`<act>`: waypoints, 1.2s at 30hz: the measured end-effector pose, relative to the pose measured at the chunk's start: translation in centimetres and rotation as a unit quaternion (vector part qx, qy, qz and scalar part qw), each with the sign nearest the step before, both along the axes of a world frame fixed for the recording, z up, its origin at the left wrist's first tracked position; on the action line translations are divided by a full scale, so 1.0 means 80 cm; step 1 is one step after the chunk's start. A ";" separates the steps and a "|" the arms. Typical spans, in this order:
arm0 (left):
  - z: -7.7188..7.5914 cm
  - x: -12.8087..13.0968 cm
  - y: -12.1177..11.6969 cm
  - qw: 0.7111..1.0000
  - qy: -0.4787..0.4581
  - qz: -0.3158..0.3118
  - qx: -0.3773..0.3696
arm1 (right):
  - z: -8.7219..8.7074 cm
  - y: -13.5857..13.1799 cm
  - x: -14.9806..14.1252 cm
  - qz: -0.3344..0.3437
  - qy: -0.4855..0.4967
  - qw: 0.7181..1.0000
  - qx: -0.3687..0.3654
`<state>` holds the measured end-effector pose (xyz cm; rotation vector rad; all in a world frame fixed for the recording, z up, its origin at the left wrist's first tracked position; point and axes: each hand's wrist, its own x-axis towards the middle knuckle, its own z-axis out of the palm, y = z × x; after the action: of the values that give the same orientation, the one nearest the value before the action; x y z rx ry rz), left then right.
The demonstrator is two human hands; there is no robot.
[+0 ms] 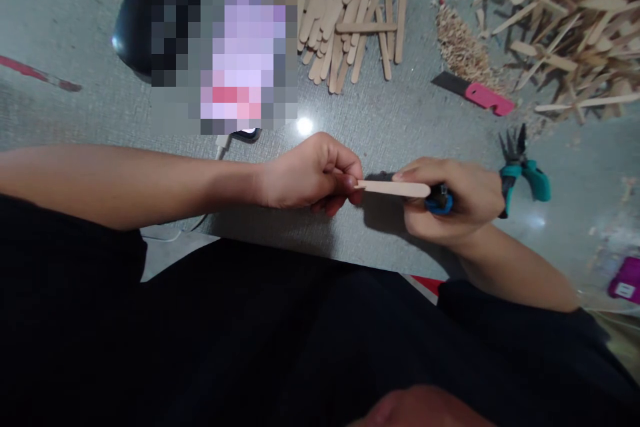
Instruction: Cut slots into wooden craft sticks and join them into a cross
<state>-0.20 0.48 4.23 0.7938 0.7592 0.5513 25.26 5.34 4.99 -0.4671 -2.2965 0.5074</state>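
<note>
The left hand (327,177) pinches the stick (395,188) by its left end, fingers closed, above the table's (320,233) near middle. It is pale, flat and slim — rounded at right, splintered beside the thumb. The right hand (453,190) curls tightly round a blue-and-black tool (441,203) — whether that touches the stick cannot be told. More sticks (345,20) lie heaped far off.

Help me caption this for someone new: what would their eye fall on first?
Probably the pale stick at the centre, pinched in the left hand, its far end overlapping the right hand, which grips a blue-and-black tool. Next, likely, the heaped sticks at top centre and the tangled wood at top right. Below that tangle, the pink-handled knife stands out.
</note>
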 end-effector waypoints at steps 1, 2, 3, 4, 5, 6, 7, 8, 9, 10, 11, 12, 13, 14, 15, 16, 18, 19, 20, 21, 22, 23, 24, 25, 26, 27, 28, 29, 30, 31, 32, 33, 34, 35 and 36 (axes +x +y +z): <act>0.000 0.000 0.000 1.000 0.001 -0.003 0.000 | 0.001 -0.002 -0.001 0.003 -0.009 1.000 0.000; -0.001 0.000 0.000 1.000 -0.002 -0.004 0.001 | 0.003 -0.003 -0.003 0.002 -0.018 1.000 0.002; -0.001 0.000 0.001 1.000 -0.012 -0.004 0.002 | 0.004 -0.005 -0.004 -0.003 -0.022 1.000 0.003; -0.002 0.000 0.002 1.000 -0.027 -0.006 0.003 | 0.006 -0.006 -0.005 -0.011 -0.020 1.000 0.001; -0.003 0.001 0.002 0.999 -0.044 -0.009 0.005 | 0.007 -0.007 -0.007 -0.017 -0.012 1.000 -0.004; -0.004 0.001 0.003 0.998 -0.060 -0.014 0.009 | 0.007 -0.008 -0.008 -0.021 -0.001 1.000 -0.010; -0.005 0.001 0.003 0.997 -0.073 -0.019 0.013 | 0.007 -0.009 -0.009 -0.023 0.007 1.000 -0.017; -0.006 0.000 0.004 0.996 -0.081 -0.023 0.016 | 0.007 -0.009 -0.010 -0.023 0.008 0.999 -0.025; -0.006 0.000 0.004 0.996 -0.084 -0.024 0.018 | 0.006 -0.008 -0.010 -0.021 0.008 0.999 -0.031; -0.006 0.000 0.005 0.996 -0.084 -0.020 0.019 | 0.005 -0.007 -0.010 -0.019 0.003 0.999 -0.040; -0.006 0.000 0.005 0.996 -0.082 -0.014 0.018 | 0.004 -0.006 -0.009 -0.019 -0.002 0.999 -0.049; -0.006 -0.001 0.005 0.997 -0.080 -0.008 0.016 | 0.003 -0.004 -0.009 -0.020 0.000 0.998 -0.058; -0.005 -0.001 0.006 0.997 -0.080 -0.002 0.013 | 0.003 -0.003 -0.008 -0.022 0.003 0.997 -0.069; -0.005 -0.002 0.006 0.997 -0.082 0.003 0.011 | 0.003 -0.001 -0.007 -0.024 0.002 0.996 -0.082; -0.005 -0.002 0.007 0.996 -0.087 0.010 0.009 | 0.003 0.002 -0.006 -0.026 0.001 0.995 -0.093; -0.005 -0.002 0.007 0.995 -0.093 0.019 0.007 | 0.004 0.004 -0.005 -0.028 -0.002 0.995 -0.100; -0.006 -0.003 0.008 0.993 -0.110 0.044 0.004 | 0.005 0.008 -0.004 -0.033 -0.009 0.994 -0.105; -0.007 -0.002 0.008 0.991 -0.118 0.056 0.005 | 0.005 0.010 -0.003 -0.034 -0.011 0.994 -0.106; -0.008 -0.002 0.008 0.990 -0.122 0.066 0.008 | 0.005 0.012 -0.003 -0.037 -0.009 0.994 -0.106; -0.010 -0.001 0.008 0.990 -0.121 0.073 0.012 | 0.005 0.013 -0.003 -0.042 -0.007 0.993 -0.107; -0.011 -0.001 0.009 0.990 -0.114 0.080 0.016 | 0.004 0.014 -0.003 -0.049 -0.007 0.993 -0.108; -0.013 0.000 0.009 0.991 -0.102 0.089 0.022 | 0.004 0.014 -0.003 -0.059 -0.004 0.992 -0.108; -0.014 0.001 0.009 0.990 -0.088 0.102 0.029 | 0.003 0.014 -0.004 -0.071 -0.002 0.992 -0.108; -0.016 0.002 0.010 0.989 -0.074 0.119 0.039 | 0.003 0.014 -0.005 -0.083 0.001 0.990 -0.110; -0.017 0.002 0.010 0.988 -0.064 0.134 0.049 | 0.003 0.014 -0.005 -0.090 0.003 0.989 -0.116; -0.018 0.003 0.011 0.986 -0.060 0.146 0.058 | 0.003 0.014 -0.005 -0.092 0.000 0.988 -0.125; -0.018 0.003 0.012 0.985 -0.058 0.150 0.062 | 0.004 0.014 -0.005 -0.090 -0.005 0.986 -0.137; -0.018 0.003 0.013 0.986 -0.058 0.148 0.058 | 0.005 0.014 -0.005 -0.085 -0.010 0.985 -0.147; -0.018 0.002 0.014 0.987 -0.061 0.142 0.047 | 0.005 0.015 -0.004 -0.080 -0.018 0.985 -0.155; -0.017 0.001 0.015 0.989 -0.064 0.133 0.031 | 0.006 0.016 -0.003 -0.075 -0.025 0.984 -0.161; -0.015 0.000 0.016 0.990 -0.068 0.125 0.012 | 0.007 0.016 -0.002 -0.070 -0.034 0.983 -0.166; -0.014 -0.001 0.017 0.990 -0.074 0.118 -0.007 | 0.007 0.016 -0.001 -0.065 -0.040 0.983 -0.169; -0.013 -0.002 0.017 0.990 -0.081 0.110 -0.025 | 0.008 0.016 -0.001 -0.059 -0.044 0.983 -0.170; -0.012 -0.003 0.018 0.990 -0.090 0.100 -0.039 | 0.008 0.015 0.000 -0.053 -0.048 0.983 -0.170; -0.012 -0.004 0.019 0.990 -0.100 0.088 -0.051 | 0.009 0.013 -0.001 -0.047 -0.050 0.983 -0.170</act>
<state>-0.51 1.96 3.29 0.5690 0.6692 0.7342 25.20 6.42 5.69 -0.7797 -2.2751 0.8523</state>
